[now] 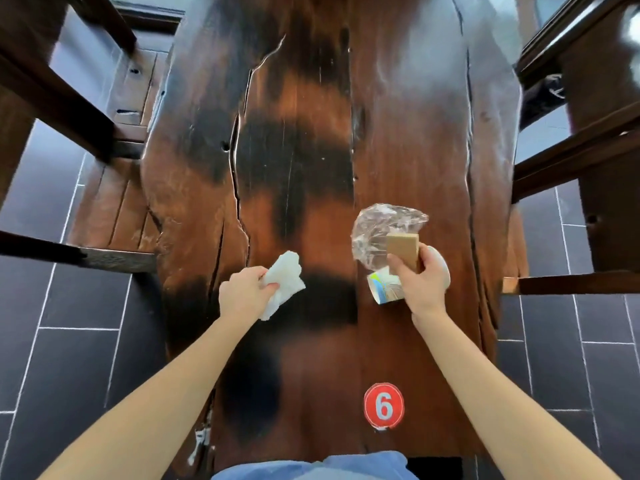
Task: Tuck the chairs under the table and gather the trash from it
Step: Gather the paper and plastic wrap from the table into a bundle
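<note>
Dark floor tiles [79,362] flanked a long wooden table [311,150], with chairs [59,109] drawn up at both sides. Left hand [242,294] pinched a crumpled white tissue [282,280] above the near tabletop. Right hand [420,280] clutched a paper cup [384,289], brown card [403,252] and clear plastic wrap [381,226].

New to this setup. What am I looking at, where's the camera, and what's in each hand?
No machine here: a person's two bare hands, filmed by one wide-angle camera worn on the head, looking down at a dark wooden table. The left hand grips a crumpled white tissue. The right hand holds a bundle: clear plastic wrap, a brown cardboard piece and a paper cup. A red sticker marked 6 is on the table near the person. Chairs stand at both sides.
</note>
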